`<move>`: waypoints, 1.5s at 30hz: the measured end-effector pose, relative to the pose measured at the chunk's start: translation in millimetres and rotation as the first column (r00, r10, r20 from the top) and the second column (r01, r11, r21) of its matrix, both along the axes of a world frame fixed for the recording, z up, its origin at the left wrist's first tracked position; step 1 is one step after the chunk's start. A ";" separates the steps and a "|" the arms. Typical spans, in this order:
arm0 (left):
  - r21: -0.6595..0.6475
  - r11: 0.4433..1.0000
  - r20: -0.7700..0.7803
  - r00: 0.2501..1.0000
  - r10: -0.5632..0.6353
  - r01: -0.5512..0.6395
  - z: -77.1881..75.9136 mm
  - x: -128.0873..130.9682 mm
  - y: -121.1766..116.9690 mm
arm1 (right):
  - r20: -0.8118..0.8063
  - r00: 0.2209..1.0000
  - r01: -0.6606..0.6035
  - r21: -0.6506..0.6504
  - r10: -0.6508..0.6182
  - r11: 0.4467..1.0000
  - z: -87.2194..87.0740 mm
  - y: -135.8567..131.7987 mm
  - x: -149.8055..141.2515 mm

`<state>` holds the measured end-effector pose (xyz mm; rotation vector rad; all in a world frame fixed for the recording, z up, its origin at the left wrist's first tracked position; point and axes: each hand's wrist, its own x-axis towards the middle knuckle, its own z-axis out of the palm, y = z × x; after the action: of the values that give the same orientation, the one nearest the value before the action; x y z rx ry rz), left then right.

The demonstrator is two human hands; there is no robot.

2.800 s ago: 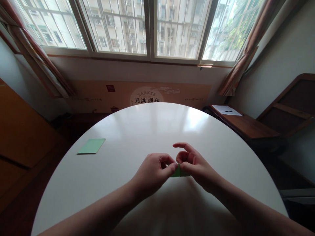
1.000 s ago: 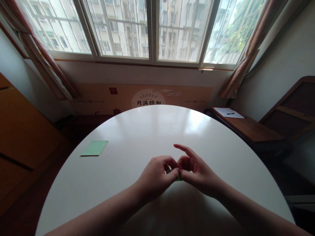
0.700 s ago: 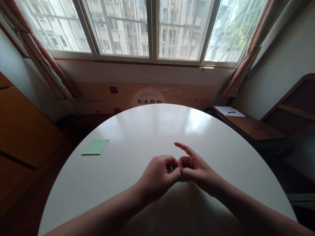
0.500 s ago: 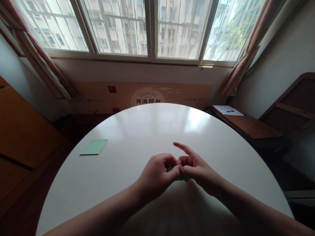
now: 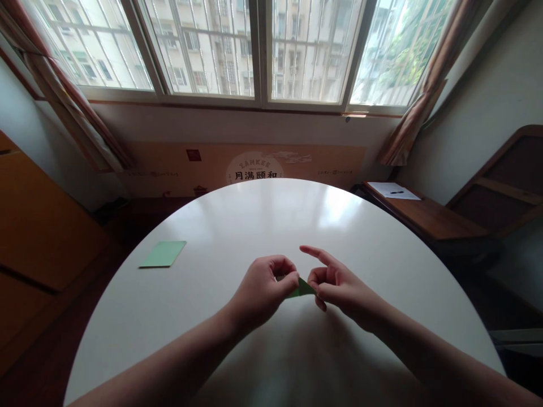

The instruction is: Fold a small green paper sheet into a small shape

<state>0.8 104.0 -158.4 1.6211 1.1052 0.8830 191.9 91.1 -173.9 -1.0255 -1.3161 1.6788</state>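
Observation:
Between my hands, above the near middle of the white table [image 5: 237, 232], is a small piece of folded green paper [image 5: 304, 288]. My left hand [image 5: 271, 282] pinches its left part between thumb and curled fingers. At the paper's right corner, the thumb and fingers of my right hand [image 5: 337, 285] are closed on it, while one finger points out to the upper left. Part of the paper is hidden behind my left fingers. A light green pad of square paper [image 5: 163, 254] lies flat on the table's left side, apart from both hands.
Right of the round table stands a low brown wooden surface [image 5: 441, 217] bearing a white sheet [image 5: 384, 190] and a dark pen [image 5: 397, 193]. A printed cardboard panel [image 5: 297, 161] stands behind the table, under the window. An orange-brown cabinet [image 5: 38, 226] is at left.
My left hand has shifted left and slightly up, away from my right hand. More of the green paper now shows between them. My right hand stays nearly in place.

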 end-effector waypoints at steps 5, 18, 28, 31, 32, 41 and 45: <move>-0.093 0.993 0.090 0.992 0.083 -0.074 1.5 -3.7 7.4 | 0.032 0.999 0.007 0.038 -0.008 0.999 0.8 4.7 7.8; -0.066 0.998 0.071 0.997 0.000 0.005 -7.4 -0.3 3.9 | 0.225 0.974 -0.021 0.264 -0.041 0.964 -6.7 7.7 6.0; 0.158 0.986 -0.109 0.994 -0.029 0.046 -6.2 -3.3 4.2 | 0.350 0.931 -0.034 0.356 -0.100 0.934 -0.5 5.9 7.4; 0.166 0.986 -0.087 0.996 -0.009 0.024 -6.7 -4.9 7.0 | 0.362 0.922 -0.014 0.382 -0.135 0.924 -0.4 7.2 9.9; 0.168 0.986 -0.083 0.997 -0.004 0.018 -6.4 -5.3 7.7 | 0.361 0.921 -0.008 0.395 -0.148 0.919 -0.5 7.7 10.7; 0.192 0.949 0.072 0.968 0.242 -0.251 -6.7 -9.9 15.8 | 0.300 0.850 0.187 0.598 -0.434 0.779 0.9 13.9 20.8; -0.014 0.986 0.093 0.982 0.167 -0.166 -8.6 -1.7 8.8 | 0.249 0.804 0.208 0.732 -0.540 0.649 -0.9 13.2 19.4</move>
<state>-0.9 112.9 -167.0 1.4825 1.1887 1.0527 211.4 104.4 -174.8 -1.1529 -1.6713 0.5294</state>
